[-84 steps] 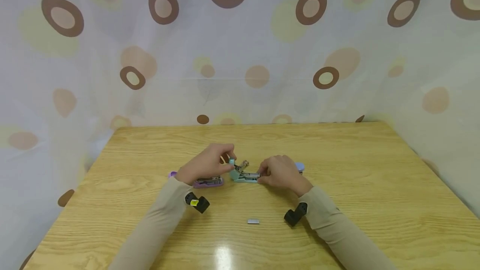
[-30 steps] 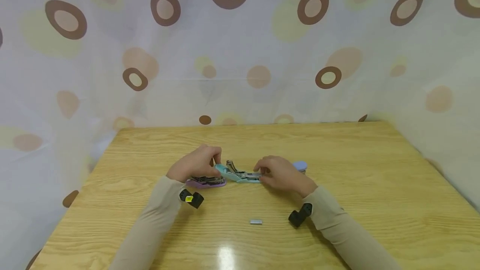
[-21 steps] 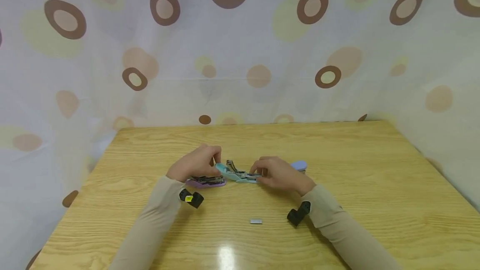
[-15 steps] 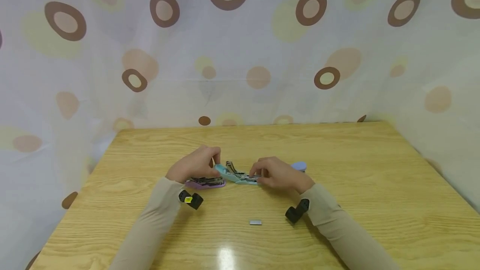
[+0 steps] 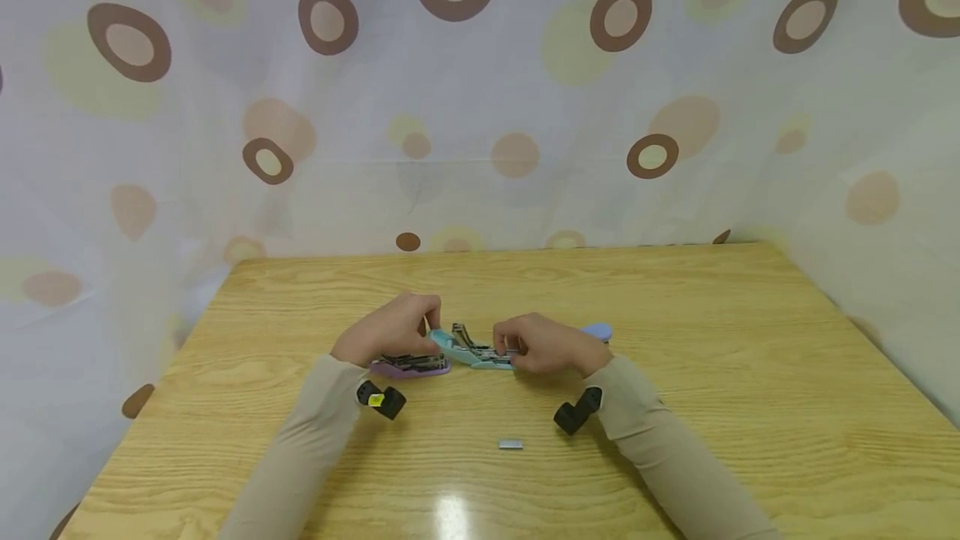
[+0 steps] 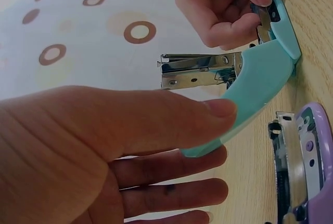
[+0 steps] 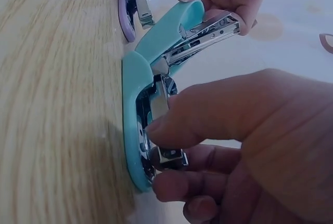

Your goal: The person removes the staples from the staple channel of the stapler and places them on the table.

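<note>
Teal stapler (image 5: 467, 354) lay hinged open at mid-table (image 5: 675, 298), with a purple stapler (image 5: 408, 370) near its nine o'clock and a small grey strip (image 5: 511, 444) well apart at six. Left hand (image 5: 393, 327) pinched the folded-back cover (image 6: 268, 67); right hand (image 5: 551, 344) gripped the metal rail (image 7: 160, 103) toward three o'clock, thumb opposing fingers. Judged: good handling needed a steady cover and light pressure straight along the rail, without twisting.
</note>
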Demonstrator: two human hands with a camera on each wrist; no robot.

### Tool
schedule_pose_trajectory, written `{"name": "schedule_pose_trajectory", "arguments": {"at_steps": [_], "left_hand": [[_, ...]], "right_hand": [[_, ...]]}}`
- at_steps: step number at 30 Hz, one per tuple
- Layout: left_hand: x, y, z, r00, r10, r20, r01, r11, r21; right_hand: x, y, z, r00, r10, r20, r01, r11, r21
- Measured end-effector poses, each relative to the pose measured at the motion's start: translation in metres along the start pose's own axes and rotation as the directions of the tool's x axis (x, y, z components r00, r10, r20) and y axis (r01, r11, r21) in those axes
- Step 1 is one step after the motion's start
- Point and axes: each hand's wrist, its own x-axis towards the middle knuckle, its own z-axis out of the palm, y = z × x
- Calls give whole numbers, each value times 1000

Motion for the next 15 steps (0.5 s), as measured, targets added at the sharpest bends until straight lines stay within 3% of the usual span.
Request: {"name": "schedule_pose_trajectory", "arguments": {"at_steps": [15], "left_hand": [[0,4,2,999,32,-4,-32,999,27]], "right_hand": [[-3,3,0,998,-33,-45,31,999,-36]]}}
